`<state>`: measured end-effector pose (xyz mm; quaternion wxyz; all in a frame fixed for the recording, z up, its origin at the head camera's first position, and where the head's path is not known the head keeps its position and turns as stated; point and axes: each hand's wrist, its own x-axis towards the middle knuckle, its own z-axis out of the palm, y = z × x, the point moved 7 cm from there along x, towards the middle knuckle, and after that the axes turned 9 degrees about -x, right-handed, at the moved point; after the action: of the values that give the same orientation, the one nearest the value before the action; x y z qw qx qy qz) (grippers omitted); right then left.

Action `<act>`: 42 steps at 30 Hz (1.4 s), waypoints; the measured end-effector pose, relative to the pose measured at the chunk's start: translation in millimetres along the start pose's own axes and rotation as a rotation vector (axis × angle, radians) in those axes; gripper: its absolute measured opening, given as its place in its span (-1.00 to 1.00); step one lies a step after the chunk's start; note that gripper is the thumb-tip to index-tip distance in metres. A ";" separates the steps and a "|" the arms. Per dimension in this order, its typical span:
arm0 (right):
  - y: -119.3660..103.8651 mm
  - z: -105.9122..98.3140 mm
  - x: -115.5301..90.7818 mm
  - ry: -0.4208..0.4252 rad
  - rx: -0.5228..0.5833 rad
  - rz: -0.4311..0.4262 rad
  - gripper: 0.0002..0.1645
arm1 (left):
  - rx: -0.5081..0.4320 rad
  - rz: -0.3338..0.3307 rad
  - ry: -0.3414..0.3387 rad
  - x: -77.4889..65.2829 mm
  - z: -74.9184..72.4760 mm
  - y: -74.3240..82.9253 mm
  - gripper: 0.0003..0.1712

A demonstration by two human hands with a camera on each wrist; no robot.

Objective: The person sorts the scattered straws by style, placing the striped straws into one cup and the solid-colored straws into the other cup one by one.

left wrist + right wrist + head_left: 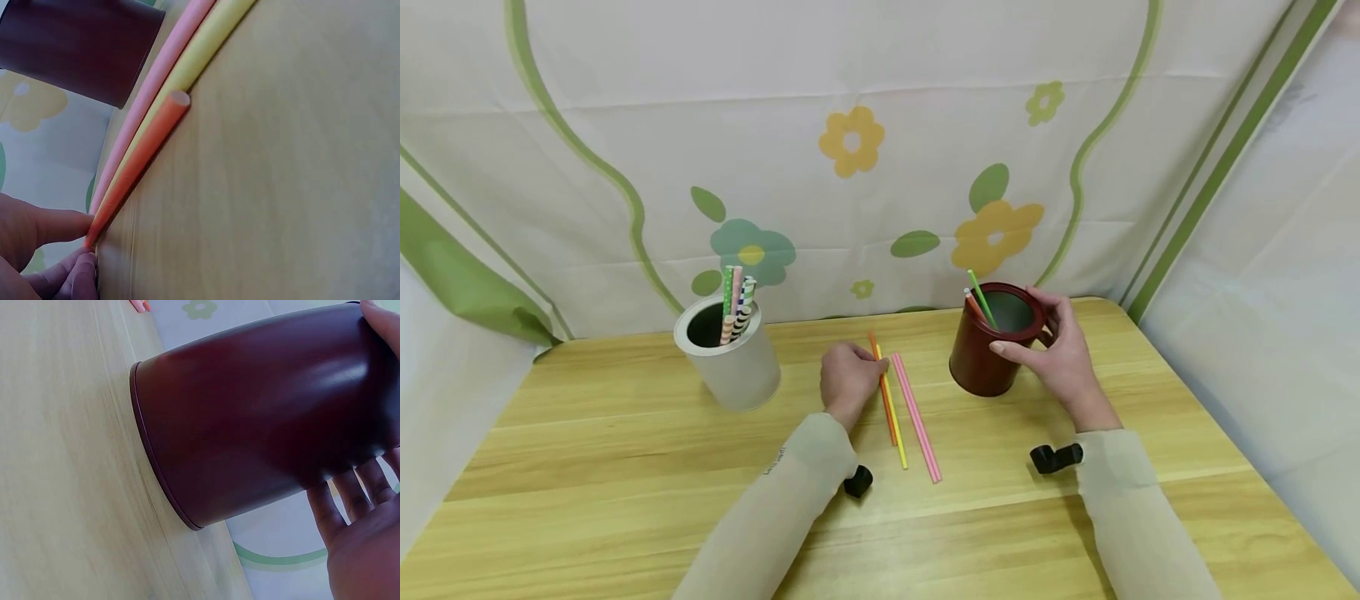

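My left hand (850, 377) pinches the upper end of an orange straw (145, 142) between thumb and fingers. A yellow straw (892, 408) lies right beside it on the table, and two pink straws (916, 417) lie just to the right. My right hand (1063, 358) grips a dark red canister (981, 358) near its rim, thumb on the front and fingers round the right side. That canister stands upright on the table and holds a green straw (979, 292) and an orange straw with a pale end (974, 305). The right wrist view shows its smooth side wall (250, 419).
A white canister (737, 375) on the left holds several patterned paper straws (736, 300). The wooden table (587, 467) meets a flowered curtain (850, 217) along its back edge. Black wrist-camera mounts (1056, 458) stick out from both sleeves.
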<state>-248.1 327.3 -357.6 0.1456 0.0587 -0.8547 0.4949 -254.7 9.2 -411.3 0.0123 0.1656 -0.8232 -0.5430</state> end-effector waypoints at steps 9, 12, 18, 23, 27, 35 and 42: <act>-1.0 0.1 0.3 -0.008 0.000 0.001 0.07 | 0.041 -0.019 -0.005 3.6 -1.4 -2.3 -0.86; -0.9 -0.3 0.0 -0.010 -0.005 0.002 0.07 | 0.031 -0.032 0.002 3.9 -3.4 -4.6 -0.87; -0.9 -0.8 -0.6 -0.008 0.002 -0.001 0.07 | 0.010 -0.034 0.015 3.5 -6.2 -6.2 -0.88; -1.0 -0.1 -0.8 -0.010 0.007 -0.004 0.07 | 0.006 -0.032 0.022 3.5 -7.0 -6.6 -0.88; -1.0 0.4 -0.5 -0.009 0.009 -0.005 0.07 | 0.009 -0.028 0.018 4.2 -8.4 -6.4 -0.87; -0.5 1.2 -0.2 -0.014 0.018 -0.002 0.08 | -0.012 -0.005 0.024 4.1 -12.1 -6.3 -0.83; -0.6 0.7 -0.6 -0.013 0.010 0.000 0.08 | -0.046 -0.005 0.020 4.3 -13.8 -7.1 -0.84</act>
<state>-247.6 326.4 -357.6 0.1397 0.0628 -0.8530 0.4989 -254.2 -6.9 -412.7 0.0228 0.1727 -0.8100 -0.5600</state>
